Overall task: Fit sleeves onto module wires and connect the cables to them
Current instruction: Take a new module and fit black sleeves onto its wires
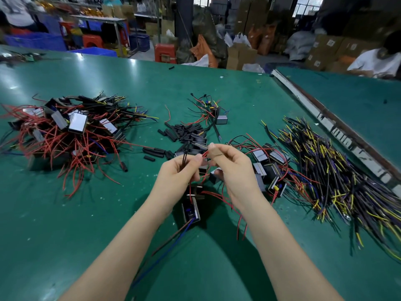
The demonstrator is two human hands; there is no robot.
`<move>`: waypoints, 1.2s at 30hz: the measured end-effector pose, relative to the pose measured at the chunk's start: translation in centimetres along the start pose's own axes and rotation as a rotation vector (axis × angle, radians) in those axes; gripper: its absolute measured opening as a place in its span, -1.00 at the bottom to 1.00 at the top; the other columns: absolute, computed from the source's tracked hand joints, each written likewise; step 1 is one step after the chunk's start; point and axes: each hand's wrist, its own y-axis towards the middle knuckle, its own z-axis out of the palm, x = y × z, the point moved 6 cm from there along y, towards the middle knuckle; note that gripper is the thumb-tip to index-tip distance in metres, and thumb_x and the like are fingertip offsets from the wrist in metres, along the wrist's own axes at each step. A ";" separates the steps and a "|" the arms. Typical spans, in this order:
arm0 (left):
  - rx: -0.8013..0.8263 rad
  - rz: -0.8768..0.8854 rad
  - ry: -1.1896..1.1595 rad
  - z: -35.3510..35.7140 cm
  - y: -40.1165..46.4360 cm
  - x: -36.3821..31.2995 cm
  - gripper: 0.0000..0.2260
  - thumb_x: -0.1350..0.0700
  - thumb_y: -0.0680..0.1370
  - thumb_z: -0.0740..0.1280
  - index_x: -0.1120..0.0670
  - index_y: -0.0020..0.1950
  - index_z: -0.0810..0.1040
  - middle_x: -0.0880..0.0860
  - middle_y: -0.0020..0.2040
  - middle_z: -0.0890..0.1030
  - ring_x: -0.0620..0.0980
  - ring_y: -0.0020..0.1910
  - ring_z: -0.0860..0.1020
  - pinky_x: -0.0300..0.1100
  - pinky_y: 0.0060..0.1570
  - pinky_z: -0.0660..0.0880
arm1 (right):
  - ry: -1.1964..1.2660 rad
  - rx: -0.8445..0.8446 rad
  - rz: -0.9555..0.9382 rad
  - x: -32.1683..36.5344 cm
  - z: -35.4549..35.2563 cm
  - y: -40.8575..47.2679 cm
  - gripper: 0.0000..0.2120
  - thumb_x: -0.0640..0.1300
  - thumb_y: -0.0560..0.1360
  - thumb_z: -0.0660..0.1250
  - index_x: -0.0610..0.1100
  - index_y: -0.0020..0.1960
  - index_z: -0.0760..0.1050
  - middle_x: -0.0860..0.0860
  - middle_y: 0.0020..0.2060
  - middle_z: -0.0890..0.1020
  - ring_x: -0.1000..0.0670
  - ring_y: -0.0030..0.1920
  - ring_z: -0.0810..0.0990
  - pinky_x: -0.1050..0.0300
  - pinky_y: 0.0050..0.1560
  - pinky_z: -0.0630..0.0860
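Far beyond the hands, the green surface [112, 79] ended at a crowded workshop floor. Blue plastic crates [34, 41] and red stools [165, 52] stood off to the left, near a metal-legged table [102, 19]. Straight ahead a dark pillar [184, 20] rose among stuffed sacks [206, 29]. Stacked cardboard boxes [325, 48] filled the right side, under a bright window [308, 6]. A second green surface [351, 94] adjoined on the right, where a person in white [377, 61] sat.

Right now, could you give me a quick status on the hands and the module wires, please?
Left hand pinching black sleeve. Right hand pinching red wire. Module hanging below, above table. Nothing in the way.
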 end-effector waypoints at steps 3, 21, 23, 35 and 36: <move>0.002 -0.010 -0.055 -0.1 0.1 -0.2 -0.70 0.13 0.57 0.30 -0.02 -0.36 0.60 -0.06 -0.51 0.42 -0.16 -0.44 0.33 -0.38 -0.37 0.32 | 0.023 0.073 0.072 -0.2 0.2 0.1 -0.84 -0.04 0.55 0.31 -0.04 -0.16 0.60 0.10 -0.33 0.63 0.14 -0.30 0.55 0.31 -0.34 0.39; 0.121 0.009 -0.054 1.0 -0.1 0.3 -0.87 0.18 0.54 0.34 0.16 -0.20 0.58 -0.06 -0.51 0.49 -0.16 -0.47 0.42 -0.38 -0.36 0.37 | 0.277 -0.101 0.208 -1.8 0.8 -0.4 -0.86 -0.27 0.58 0.25 -0.14 -0.14 0.49 0.11 -0.52 0.52 0.13 -0.49 0.46 0.31 -0.49 0.39; 0.103 0.003 -0.029 0.8 0.0 0.4 -0.86 0.18 0.55 0.34 0.15 -0.20 0.59 -0.06 -0.51 0.48 -0.14 -0.46 0.41 -0.35 -0.36 0.36 | 0.313 -0.108 0.263 -2.1 0.8 -0.4 -0.86 -0.28 0.58 0.25 -0.15 -0.14 0.49 0.09 -0.52 0.52 0.14 -0.52 0.47 0.32 -0.52 0.38; 0.142 -0.179 -0.369 1.2 0.1 0.7 -0.69 0.17 0.54 0.23 0.05 -0.35 0.64 -0.08 -0.57 0.29 -0.16 -0.55 0.22 -0.33 -0.50 0.17 | 0.242 0.189 0.234 -0.9 1.1 0.1 -0.76 0.03 0.52 0.25 -0.04 -0.08 0.65 0.12 -0.30 0.63 0.16 -0.33 0.57 0.25 -0.23 0.38; 0.154 -0.194 -0.411 1.2 0.1 0.7 -0.73 0.16 0.51 0.24 0.06 -0.36 0.62 -0.09 -0.58 0.27 -0.16 -0.55 0.21 -0.33 -0.50 0.17 | 0.249 0.212 0.224 -0.8 1.2 0.0 -0.75 0.05 0.47 0.27 -0.03 -0.11 0.68 0.11 -0.30 0.63 0.15 -0.32 0.57 0.23 -0.20 0.38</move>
